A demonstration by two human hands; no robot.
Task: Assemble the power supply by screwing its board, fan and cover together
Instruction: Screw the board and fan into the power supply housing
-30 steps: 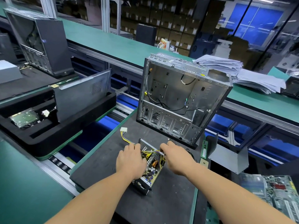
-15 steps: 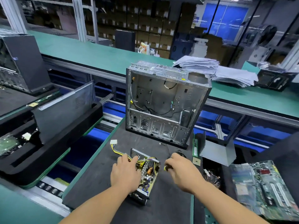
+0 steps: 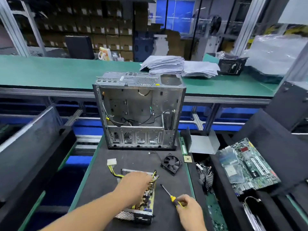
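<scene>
A dark grey bench mat (image 3: 133, 164) with a green edge sits in a factory hall stacked with cartons. On it lies the open metal power supply box (image 3: 141, 202), its yellow-brown board and yellow wires exposed. The left hand (image 3: 135, 185) rests on the box, fingers relaxed. The right hand (image 3: 188, 209) pinches the yellow-handled screwdriver (image 3: 171, 196) just beside it. A black square fan (image 3: 171, 163) lies near, before the upright grey computer case (image 3: 138, 114). Bare mat shows between them.
</scene>
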